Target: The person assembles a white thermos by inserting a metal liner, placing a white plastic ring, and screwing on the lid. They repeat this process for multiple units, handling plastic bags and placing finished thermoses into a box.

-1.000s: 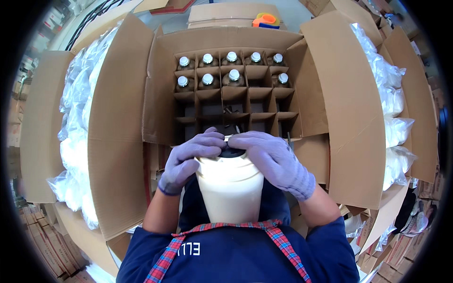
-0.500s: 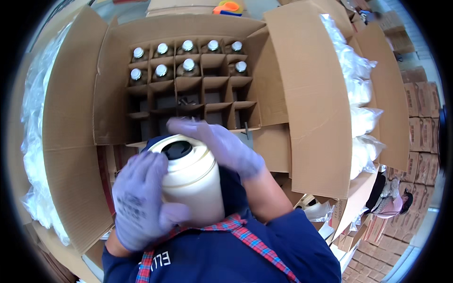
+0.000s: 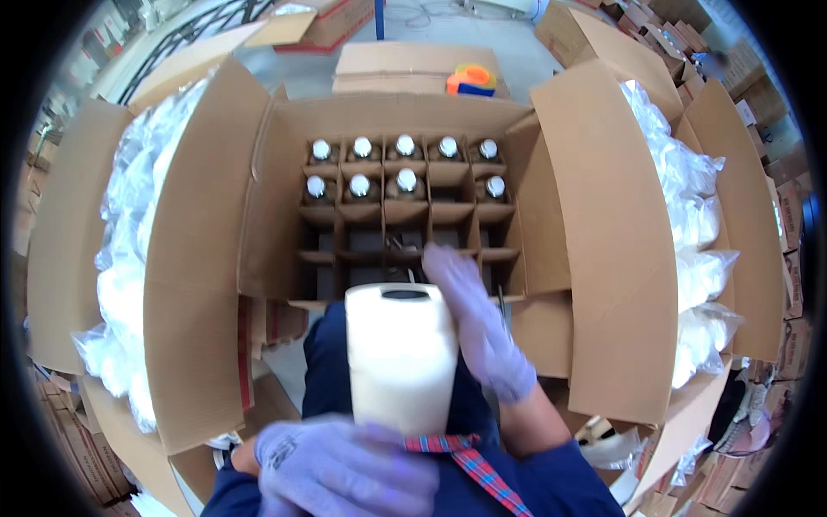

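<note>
"Container (image 3: 402,366), cream with a dark-centred top: where do you have it?"

"Right in front of your torso (image 3: 543,482), its top toward the carton (image 3: 388,116)."

"And your grip?"

"Your gloved right hand (image 3: 484,332) stretches its fingers straight beside the container; your gloved left hand (image 3: 345,465) blurs near the base, and I cannot tell whether it grips."

"What stands beyond?"

"That divided carton, holding nine silver-capped bottles (image 3: 407,181); boxes (image 3: 194,258) of bagged white items (image 3: 129,233) flank you."
</note>
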Demonstrator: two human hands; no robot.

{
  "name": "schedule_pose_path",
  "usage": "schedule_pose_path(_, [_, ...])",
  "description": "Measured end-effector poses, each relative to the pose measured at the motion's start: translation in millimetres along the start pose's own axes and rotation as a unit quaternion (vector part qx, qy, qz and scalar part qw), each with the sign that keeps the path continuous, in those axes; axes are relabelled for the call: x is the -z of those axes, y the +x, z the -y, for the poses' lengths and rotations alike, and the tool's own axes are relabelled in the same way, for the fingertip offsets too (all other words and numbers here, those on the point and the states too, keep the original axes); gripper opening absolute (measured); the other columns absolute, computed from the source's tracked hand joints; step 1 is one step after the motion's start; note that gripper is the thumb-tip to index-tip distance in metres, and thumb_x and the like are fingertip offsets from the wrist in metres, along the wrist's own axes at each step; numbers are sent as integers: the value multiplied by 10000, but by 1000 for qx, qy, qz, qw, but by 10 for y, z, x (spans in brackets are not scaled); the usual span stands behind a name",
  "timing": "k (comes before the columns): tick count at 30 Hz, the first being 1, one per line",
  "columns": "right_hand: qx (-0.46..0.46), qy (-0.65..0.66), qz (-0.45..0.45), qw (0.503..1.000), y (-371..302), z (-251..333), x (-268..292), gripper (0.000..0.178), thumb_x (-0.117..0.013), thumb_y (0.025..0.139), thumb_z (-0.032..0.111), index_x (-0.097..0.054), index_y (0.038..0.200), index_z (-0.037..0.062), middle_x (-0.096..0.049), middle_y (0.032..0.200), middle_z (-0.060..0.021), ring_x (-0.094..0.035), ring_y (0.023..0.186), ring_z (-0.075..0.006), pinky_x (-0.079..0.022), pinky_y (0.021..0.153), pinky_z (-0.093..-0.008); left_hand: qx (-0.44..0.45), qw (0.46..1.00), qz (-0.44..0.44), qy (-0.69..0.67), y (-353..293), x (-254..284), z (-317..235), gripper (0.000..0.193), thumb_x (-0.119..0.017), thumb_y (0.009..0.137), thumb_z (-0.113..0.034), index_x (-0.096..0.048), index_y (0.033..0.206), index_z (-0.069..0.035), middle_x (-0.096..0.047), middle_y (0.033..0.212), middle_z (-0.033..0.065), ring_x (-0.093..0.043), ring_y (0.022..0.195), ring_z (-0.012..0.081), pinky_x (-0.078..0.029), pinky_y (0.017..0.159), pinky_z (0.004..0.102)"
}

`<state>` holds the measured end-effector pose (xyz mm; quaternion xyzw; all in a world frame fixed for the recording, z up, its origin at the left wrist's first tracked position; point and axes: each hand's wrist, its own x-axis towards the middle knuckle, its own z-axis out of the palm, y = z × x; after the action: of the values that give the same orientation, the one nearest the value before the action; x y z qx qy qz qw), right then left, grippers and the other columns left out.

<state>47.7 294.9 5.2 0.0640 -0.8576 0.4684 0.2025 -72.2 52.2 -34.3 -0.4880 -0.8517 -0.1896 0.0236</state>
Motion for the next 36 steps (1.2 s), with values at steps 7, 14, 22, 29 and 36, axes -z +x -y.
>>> schedule_pose_path(7, [30, -78, 17, 996, 142, 655, -109, 862, -284, 1004, 635, -417, 1467, -81, -365, 1538, -307, -334, 1452, -456, -206, 1204, -527, 133, 615, 17, -777, 408, 42, -67, 946, -201, 993, -721, -441, 1452, 71, -482, 1496, 206, -465, 1384, 315, -311, 1187, 401])
schedule_pose_path(14, [-164, -16, -4, 986, -43, -304, -215, 517, -292, 1083, 261, -410, 1498, -23, -389, 1566, -228, -320, 1481, -373, -193, 1235, -403, 226, 805, 203, -510, 103, 902, -160, 471, -369, 1096, -260, -389, 1487, 1, -506, 1478, 190, -430, 1416, 266, -308, 1201, 387])
schedule_pose_path(22, [16, -57, 91, 994, 325, 612, -21, 947, -458, 885, 723, -464, 1431, -50, -482, 1436, -249, -447, 1331, -444, -290, 1123, -560, 104, 718, 42, -687, 393, 281, -147, 990, -179, 967, -771, -540, 1402, 41, -504, 1476, 221, -456, 1394, 322, -260, 1204, 420])
schedule_pose_path(29, [-162, -131, -19, 978, 175, -521, -283, 583, -399, 1005, 262, -381, 1474, -85, -373, 1530, -304, -296, 1458, -476, -209, 1216, -488, 308, 864, 21, -397, 589, 1043, -372, 463, -387, 1066, -91, -387, 1521, -7, -527, 1436, 151, -502, 1328, 225, -396, 1101, 345])
schedule_pose_path(36, [23, -30, 96, 995, 354, 458, 2, 875, -363, 946, 699, -511, 1367, -55, -461, 1432, -284, -449, 1307, -454, -325, 1081, -505, 56, 723, 66, -685, 465, 333, -79, 899, -289, 1008, -691, -426, 1472, 67, -449, 1532, 200, -412, 1432, 310, -290, 1195, 402])
